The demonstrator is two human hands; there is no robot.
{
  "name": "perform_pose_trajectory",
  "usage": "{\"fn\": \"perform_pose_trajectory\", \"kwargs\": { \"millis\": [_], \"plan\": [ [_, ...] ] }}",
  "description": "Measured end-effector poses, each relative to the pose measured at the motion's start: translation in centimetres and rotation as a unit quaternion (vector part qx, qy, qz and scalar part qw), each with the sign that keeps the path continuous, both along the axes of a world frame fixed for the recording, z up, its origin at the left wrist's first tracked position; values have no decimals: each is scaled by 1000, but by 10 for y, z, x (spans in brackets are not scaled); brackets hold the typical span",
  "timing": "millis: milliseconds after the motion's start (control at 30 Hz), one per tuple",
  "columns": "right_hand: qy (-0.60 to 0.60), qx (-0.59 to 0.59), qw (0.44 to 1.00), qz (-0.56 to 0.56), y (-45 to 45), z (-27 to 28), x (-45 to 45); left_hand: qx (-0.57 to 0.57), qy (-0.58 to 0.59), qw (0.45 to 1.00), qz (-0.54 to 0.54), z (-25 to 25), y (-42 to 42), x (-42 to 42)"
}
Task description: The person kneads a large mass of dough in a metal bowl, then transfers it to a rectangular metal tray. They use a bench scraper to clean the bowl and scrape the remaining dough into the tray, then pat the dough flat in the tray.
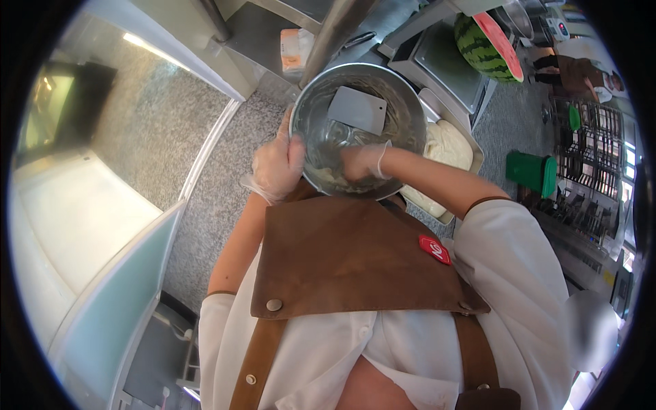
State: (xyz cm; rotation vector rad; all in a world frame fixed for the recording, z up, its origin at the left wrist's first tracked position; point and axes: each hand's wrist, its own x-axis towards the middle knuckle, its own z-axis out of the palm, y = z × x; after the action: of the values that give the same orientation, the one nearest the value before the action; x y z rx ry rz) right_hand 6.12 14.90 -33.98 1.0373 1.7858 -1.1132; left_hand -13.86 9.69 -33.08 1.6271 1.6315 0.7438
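A deep metal mixing bowl [410, 102] is in front of my apron, its inner wall smeared with pale dough. My left hand [277, 166], in a clear plastic glove, grips the bowl's left side with the thumb near the rim. Inside the bowl, low on its near side, is my gloved right hand [363, 163]; motion blurs its fingers, and whether they hold anything cannot be told. A grey plastic dough scraper [357, 109] lies in the bowl beyond that hand. Right of the bowl, partly under my right forearm, pale dough [450, 146] fills a rectangular metal pan [477, 156].
A flat-topped scale [451, 64] and a cut watermelon [484, 51] are beyond the pan. An orange-and-white packet [296, 49] lies on a shelf behind a metal post [335, 33]. At far right are a green bin [530, 173], a rack [589, 148] and another person [579, 72].
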Motion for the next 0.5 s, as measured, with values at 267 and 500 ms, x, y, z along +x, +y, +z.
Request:
{"fn": "perform_pose_trajectory", "kwargs": {
  "millis": [267,500],
  "plan": [
    [28,52,995,-81,18,-55,9,-15,-15,1000,-13,-1,0,-4],
    [64,41,996,50,-5,-76,18,-11,-1,1000,0,0,-1,-1]
  ]
}}
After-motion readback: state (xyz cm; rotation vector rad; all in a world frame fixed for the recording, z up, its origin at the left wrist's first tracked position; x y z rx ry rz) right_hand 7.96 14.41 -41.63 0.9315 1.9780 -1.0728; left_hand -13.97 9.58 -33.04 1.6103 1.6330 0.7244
